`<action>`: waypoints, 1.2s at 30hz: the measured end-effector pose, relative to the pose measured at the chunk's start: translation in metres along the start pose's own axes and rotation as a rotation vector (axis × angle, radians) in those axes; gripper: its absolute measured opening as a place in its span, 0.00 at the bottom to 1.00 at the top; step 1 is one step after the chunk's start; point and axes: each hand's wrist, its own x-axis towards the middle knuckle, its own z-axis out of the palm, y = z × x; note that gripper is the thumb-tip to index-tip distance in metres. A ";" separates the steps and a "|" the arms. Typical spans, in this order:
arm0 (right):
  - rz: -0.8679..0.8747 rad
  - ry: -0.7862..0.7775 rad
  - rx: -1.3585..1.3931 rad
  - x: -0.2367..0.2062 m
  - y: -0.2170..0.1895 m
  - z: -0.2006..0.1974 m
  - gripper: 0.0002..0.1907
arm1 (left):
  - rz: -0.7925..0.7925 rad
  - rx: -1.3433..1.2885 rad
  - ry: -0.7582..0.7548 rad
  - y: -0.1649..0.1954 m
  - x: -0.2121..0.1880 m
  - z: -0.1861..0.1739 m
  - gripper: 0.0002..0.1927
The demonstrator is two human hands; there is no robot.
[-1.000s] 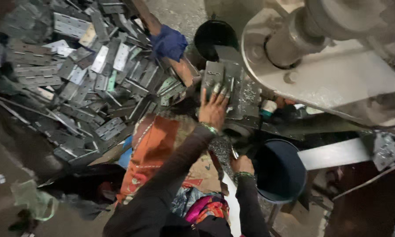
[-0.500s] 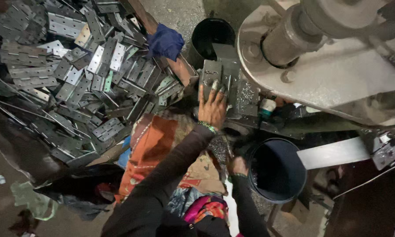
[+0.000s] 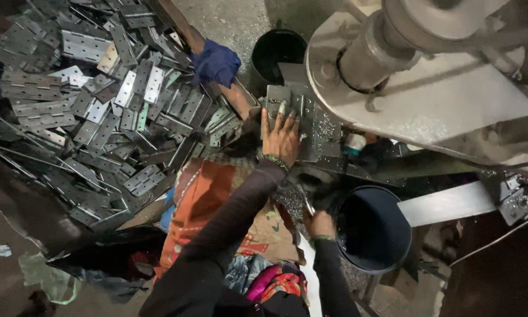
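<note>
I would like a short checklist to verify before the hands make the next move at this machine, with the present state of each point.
1. Left hand lies flat on the metal plates on the machine bed: ok.
2. Left fingers clear of the machine's big round part: cannot tell, it hangs close above.
3. Right hand has a firm grip: cannot tell, what it holds is hidden.
4. Dark bucket sits beside the right hand, open: ok.
5. Pile of hinge plates kept apart from the work spot: not ok, it spreads right up to the left arm.
</note>
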 end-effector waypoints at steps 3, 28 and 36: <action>-0.030 0.013 -0.037 0.009 -0.002 0.021 0.34 | 0.002 0.039 -0.023 0.001 -0.002 -0.001 0.25; -0.145 -0.106 -0.081 0.014 0.008 -0.022 0.30 | -0.025 0.010 -0.028 -0.004 0.007 0.005 0.26; -0.109 0.011 -0.067 -0.002 -0.018 0.026 0.29 | 0.000 0.082 -0.059 -0.007 0.030 0.011 0.29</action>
